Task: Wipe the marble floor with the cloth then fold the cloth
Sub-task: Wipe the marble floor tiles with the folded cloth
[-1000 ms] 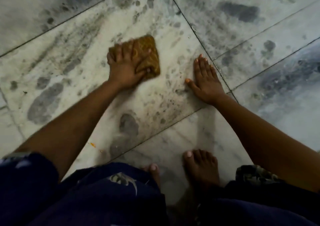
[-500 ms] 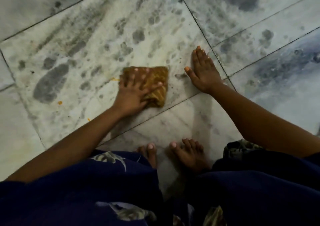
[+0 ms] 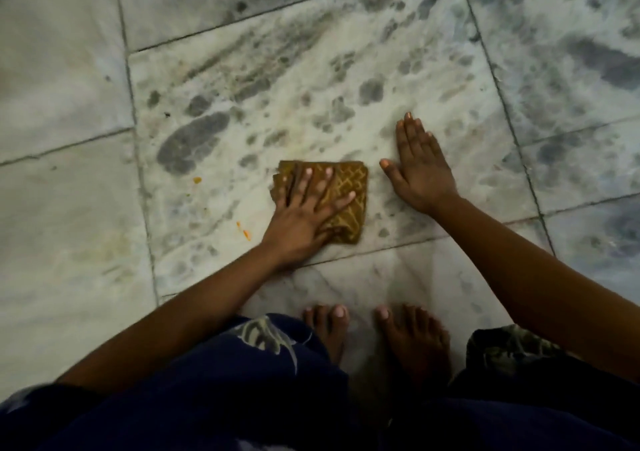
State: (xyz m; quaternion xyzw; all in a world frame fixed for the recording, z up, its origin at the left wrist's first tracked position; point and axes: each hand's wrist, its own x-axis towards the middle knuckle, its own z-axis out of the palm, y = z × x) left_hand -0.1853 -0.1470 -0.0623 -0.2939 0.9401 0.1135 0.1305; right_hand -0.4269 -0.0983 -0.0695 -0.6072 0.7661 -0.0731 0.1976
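Single view, from the head, aimed steeply down and slightly forward at the floor (image 3: 346,80). Close in: both forearms enter from the bottom edge, left hand (image 3: 304,215) and right hand (image 3: 420,170) near frame centre, bare feet (image 3: 412,339) and dark clothing (image 3: 207,391) directly beneath. Wide-angle, with tile seams running skewed across the frame.

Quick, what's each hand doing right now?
Left hand: open, fingers spread flat, pressing the folded brown cloth onto the marble floor.
Right hand: open, flat on the floor, holding nothing.
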